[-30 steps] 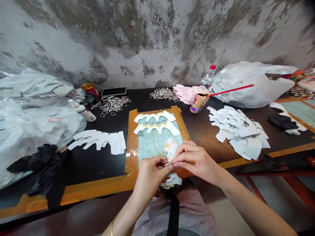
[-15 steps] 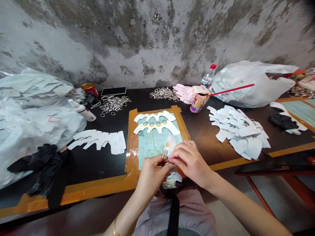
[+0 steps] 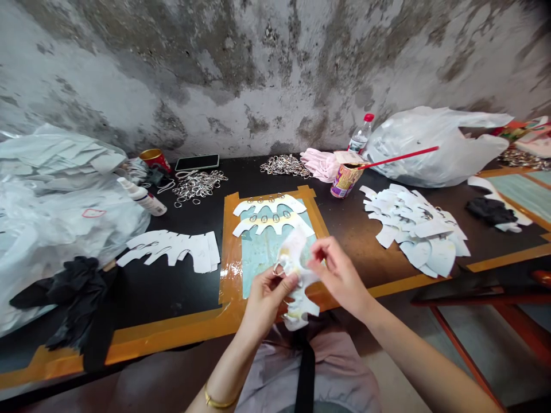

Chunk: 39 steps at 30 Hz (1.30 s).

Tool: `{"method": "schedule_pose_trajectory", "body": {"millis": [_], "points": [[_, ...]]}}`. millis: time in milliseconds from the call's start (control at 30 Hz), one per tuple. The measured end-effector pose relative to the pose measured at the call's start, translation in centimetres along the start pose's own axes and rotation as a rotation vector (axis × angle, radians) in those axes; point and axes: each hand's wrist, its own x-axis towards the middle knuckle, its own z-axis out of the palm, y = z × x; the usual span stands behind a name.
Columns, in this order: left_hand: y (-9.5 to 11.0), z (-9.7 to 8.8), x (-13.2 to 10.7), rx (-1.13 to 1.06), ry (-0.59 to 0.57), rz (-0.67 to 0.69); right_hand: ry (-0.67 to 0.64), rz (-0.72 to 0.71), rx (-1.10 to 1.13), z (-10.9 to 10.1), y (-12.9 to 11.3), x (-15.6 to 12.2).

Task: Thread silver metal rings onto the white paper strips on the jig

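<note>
Both forearms are bare from the left hand (image 3: 269, 289) and the right hand (image 3: 340, 275) back to the lower edge of the view. A thin gold bangle (image 3: 215, 400) circles the left forearm, well behind the wrist. Below and between the hands, a greyish-mauve garment (image 3: 344, 373) covers the lap in soft folds. A flat black strap (image 3: 305, 373) runs straight down its middle.

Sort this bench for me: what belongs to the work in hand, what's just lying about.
In use: card cutout in left hand, ring piles, ringed cutouts on mat, blank cutouts.
Lying about: phone, spray bottle, water bottle, black gloves, pink cloth.
</note>
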Motion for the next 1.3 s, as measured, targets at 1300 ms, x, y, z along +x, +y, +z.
{"method": "schedule_pose_trajectory", "body": {"millis": [1300], "points": [[5.6, 1.6, -5.4, 0.371, 0.032, 0.285, -0.418, 0.111, 0.281, -1.0, -5.7, -0.7]]}}
